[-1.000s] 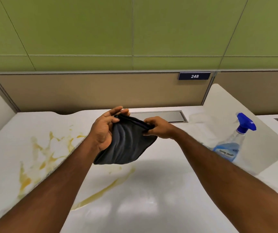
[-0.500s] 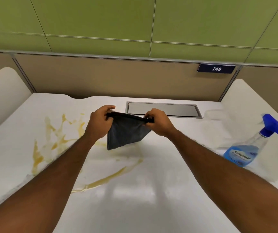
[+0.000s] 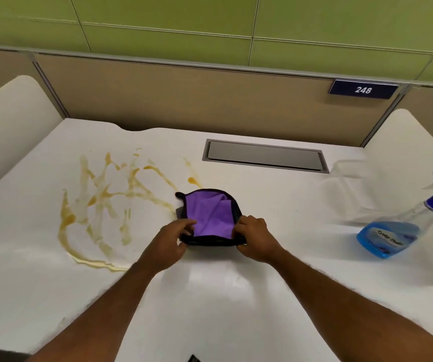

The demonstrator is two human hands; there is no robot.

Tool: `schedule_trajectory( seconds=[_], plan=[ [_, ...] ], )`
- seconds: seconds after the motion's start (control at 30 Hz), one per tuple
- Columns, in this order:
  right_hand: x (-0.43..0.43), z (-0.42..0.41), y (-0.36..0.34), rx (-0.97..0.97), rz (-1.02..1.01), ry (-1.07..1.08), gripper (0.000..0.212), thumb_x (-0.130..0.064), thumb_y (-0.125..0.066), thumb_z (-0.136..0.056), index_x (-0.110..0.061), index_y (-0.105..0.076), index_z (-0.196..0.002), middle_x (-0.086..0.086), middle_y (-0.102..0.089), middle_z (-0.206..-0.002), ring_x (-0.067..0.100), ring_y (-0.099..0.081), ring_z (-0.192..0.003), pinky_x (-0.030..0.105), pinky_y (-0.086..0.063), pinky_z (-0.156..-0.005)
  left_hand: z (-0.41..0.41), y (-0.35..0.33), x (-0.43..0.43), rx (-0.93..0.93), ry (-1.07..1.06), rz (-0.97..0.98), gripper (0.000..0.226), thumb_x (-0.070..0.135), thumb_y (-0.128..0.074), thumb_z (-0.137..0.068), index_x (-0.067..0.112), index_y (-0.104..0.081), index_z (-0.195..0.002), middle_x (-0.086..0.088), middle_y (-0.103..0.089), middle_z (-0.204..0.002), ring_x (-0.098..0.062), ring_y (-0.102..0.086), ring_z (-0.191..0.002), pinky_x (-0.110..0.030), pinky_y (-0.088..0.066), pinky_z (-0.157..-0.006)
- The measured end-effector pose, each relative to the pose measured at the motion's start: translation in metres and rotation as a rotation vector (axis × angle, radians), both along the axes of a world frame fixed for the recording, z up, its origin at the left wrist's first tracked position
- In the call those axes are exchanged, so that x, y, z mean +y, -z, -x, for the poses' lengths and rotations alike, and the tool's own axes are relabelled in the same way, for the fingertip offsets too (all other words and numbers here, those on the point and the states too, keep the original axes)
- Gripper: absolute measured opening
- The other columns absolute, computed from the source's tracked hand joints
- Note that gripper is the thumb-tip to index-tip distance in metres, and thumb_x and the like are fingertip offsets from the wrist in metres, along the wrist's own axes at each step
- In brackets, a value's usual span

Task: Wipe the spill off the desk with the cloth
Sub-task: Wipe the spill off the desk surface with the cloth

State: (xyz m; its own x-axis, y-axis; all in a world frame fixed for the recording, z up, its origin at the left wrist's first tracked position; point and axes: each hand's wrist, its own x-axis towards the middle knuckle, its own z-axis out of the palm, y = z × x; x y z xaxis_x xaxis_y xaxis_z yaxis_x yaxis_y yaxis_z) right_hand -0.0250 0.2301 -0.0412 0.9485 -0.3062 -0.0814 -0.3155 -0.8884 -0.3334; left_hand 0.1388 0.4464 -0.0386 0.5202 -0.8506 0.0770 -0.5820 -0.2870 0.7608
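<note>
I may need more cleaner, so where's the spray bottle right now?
In the head view, the spray bottle is on the white desk at the far right, beside the right divider, well right of the cloth both hands hold.

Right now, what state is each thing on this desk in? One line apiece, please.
cloth: folded, purple side up, on the desk, held at its near edge by both hands
left hand: gripping the cloth's left corner
right hand: gripping the cloth's right corner
spill: yellow-brown streaks, unwiped, left of the cloth
spray bottle: tilted, part full of blue liquid
desk hatch: closed
</note>
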Motion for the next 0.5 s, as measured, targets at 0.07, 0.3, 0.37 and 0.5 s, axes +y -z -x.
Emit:
schedule_trajectory(
  seconds=[0.07, 0.3, 0.37, 0.5],
  plan=[
    [0.002, 0.009, 0.012, 0.030, -0.020, -0.012, 0.029, -0.018, -0.065, -0.073, -0.023, -0.065, -0.102, -0.002, -0.055, -0.105, 0.020, -0.051, -0.104, 0.028, -0.026, -0.082, 0.011, 0.008, 0.004, -0.041, 0.029, -0.021, 0.062, -0.016, -0.055, -0.071, 0.011, -0.059, -0.126, 0.000, -0.061, -0.111, -0.009, -0.063, -0.096, -0.016, -0.049, -0.088],
    [-0.001, 0.018, 0.030, 0.052, -0.035, -0.066, 0.041, -0.064, -0.061, -0.075, -0.027, -0.064, -0.094, -0.008, -0.050, -0.094, 0.012, -0.049, -0.092, 0.033, -0.031, -0.087, 0.035, 0.032, 0.015, -0.125, 0.123, -0.169, 0.051, -0.003, -0.065, -0.077, 0.012, -0.060, -0.126, 0.002, -0.051, -0.128, -0.009, -0.053, -0.114, -0.013, -0.043, -0.099],
    [-0.002, 0.006, 0.026, 0.015, -0.055, -0.050, 0.035, -0.059, -0.060, -0.080, -0.025, -0.064, -0.083, -0.008, -0.053, -0.085, 0.012, -0.052, -0.084, 0.034, -0.033, -0.084, 0.036, 0.032, 0.015, -0.102, 0.095, -0.150, 0.050, -0.003, -0.066, -0.078, 0.012, -0.060, -0.125, 0.003, -0.052, -0.127, -0.008, -0.054, -0.113, -0.010, -0.041, -0.098],
    [0.001, -0.031, 0.012, -0.049, -0.075, -0.038, 0.023, -0.042, -0.059, -0.088, -0.020, -0.066, -0.090, -0.003, -0.062, -0.093, 0.019, -0.056, -0.096, 0.036, -0.035, -0.090, 0.030, 0.025, 0.011, 0.093, -0.022, -0.067, 0.051, -0.008, -0.063, -0.077, 0.012, -0.059, -0.124, -0.003, -0.056, -0.121, -0.012, -0.065, -0.102, -0.019, -0.054, -0.087]
  ],
)
